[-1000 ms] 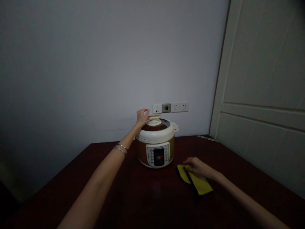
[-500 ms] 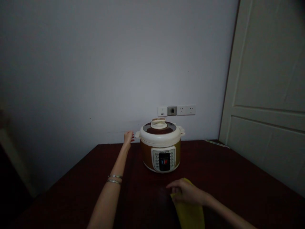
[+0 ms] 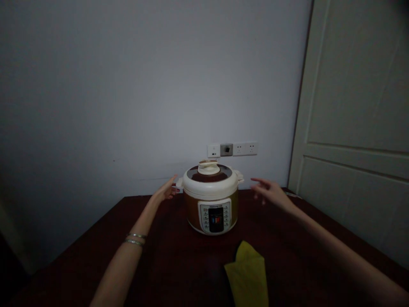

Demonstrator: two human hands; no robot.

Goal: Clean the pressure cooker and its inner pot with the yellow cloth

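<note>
A white and gold electric pressure cooker [image 3: 211, 187] stands on the dark red table, lid on, its button panel facing me. My left hand [image 3: 166, 190] is at the cooker's left side handle, fingers apart; whether it touches the handle I cannot tell. On the other side, my right hand [image 3: 267, 192] hovers just short of the right handle, fingers spread and holding nothing. A yellow cloth [image 3: 248, 275] lies creased on the table in front of the cooker, its near end cut off by the frame.
Behind the cooker, a row of sockets and switches [image 3: 232, 149] is set in the pale wall [image 3: 153, 85]. A panelled door [image 3: 354, 128] rises at the right. The dark red table [image 3: 179, 264] reaches to the wall, with a pale strip [image 3: 292, 195] near its far right edge.
My right hand has let go of the yellow cloth and moved forward to the cooker's right side. My left hand has opened beside the left handle. The view has shifted slightly.
</note>
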